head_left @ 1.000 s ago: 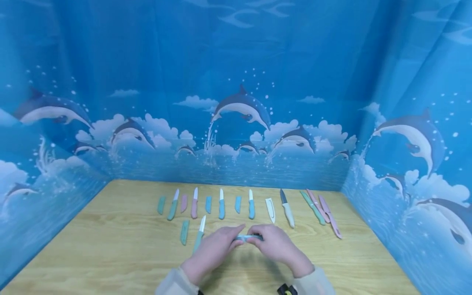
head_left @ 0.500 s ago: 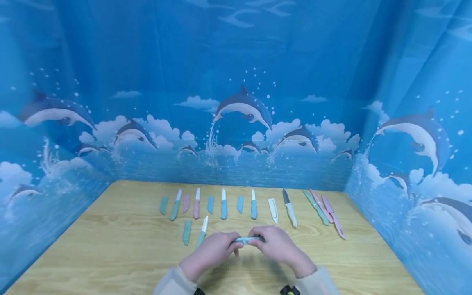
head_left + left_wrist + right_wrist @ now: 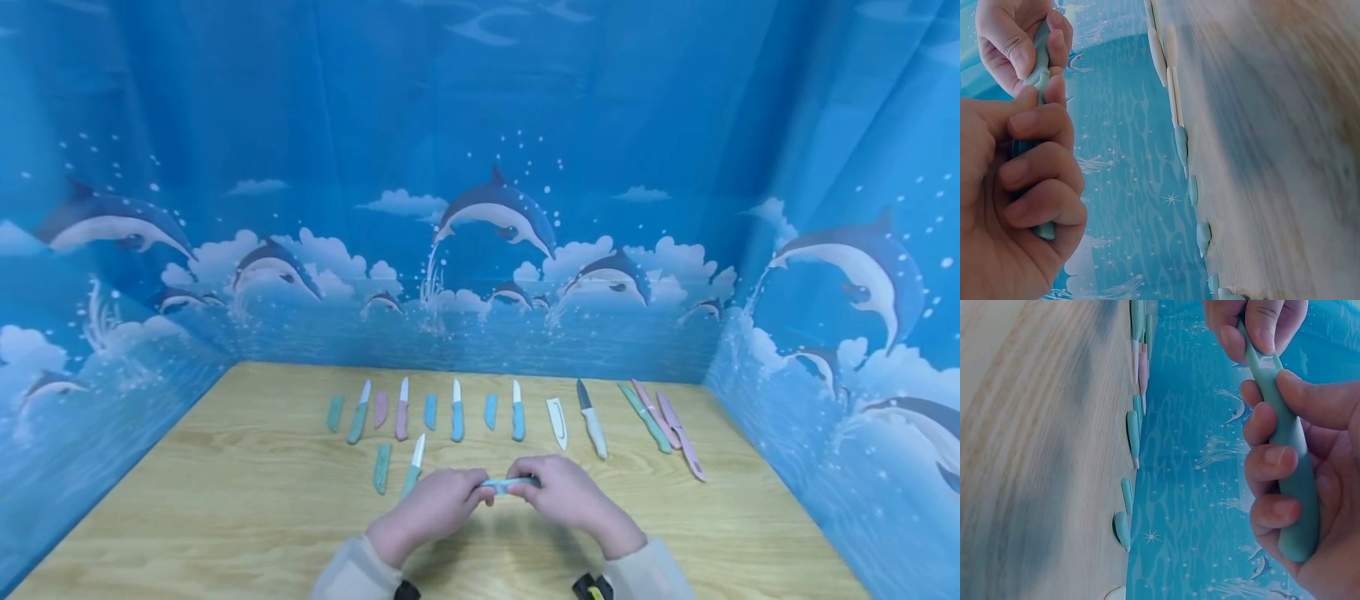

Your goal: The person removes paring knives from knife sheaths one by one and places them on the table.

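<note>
Over the front middle of the table, my right hand grips the green handle of a knife. My left hand holds the matching green sheath, its fingers curled round it. Sheath and handle meet end to end between the two hands, with the blade mostly hidden. Just beyond my left hand lie a green-handled knife with a white blade and a loose green sheath.
Behind the hands runs a row of knives beside sheaths: green, a pink knife, a blue knife and a cream knife with dark blade beside a white sheath. Sheathed pink and green knives lie together at right.
The left hand's fingers, straighter a second ago, now curl closer round the sheath. The hands stay in nearly the same place, and the head view has shifted slightly.
</note>
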A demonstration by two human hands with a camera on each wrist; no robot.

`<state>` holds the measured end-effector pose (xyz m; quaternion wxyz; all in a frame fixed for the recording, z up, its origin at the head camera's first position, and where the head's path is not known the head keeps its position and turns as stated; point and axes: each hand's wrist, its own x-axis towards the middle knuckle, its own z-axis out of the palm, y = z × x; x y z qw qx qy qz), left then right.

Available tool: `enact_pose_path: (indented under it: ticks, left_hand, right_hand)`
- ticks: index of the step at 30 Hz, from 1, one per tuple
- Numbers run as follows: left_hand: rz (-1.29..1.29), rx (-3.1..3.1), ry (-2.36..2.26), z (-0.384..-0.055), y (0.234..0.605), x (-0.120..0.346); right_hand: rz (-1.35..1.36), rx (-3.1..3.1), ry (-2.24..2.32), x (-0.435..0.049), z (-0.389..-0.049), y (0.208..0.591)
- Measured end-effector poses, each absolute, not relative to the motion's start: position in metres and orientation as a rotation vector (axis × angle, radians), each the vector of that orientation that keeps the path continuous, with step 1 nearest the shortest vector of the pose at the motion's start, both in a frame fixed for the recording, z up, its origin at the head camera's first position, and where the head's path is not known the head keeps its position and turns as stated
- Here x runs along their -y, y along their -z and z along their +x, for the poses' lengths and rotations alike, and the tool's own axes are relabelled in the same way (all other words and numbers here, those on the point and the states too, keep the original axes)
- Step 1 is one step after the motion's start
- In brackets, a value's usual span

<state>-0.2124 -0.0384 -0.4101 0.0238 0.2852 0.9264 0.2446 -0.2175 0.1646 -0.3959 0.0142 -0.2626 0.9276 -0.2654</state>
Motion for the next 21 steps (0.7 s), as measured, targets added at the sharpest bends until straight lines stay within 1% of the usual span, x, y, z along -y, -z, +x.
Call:
enact_pose_path:
  ticks: [21]
  left_hand:
    - [0.91,-2.816,-0.775,-0.2124,0.4116,0.0373]
  right_hand:
    - [-0.896,-2.799,0.89,-0.1715,-0.2191,0.3909]
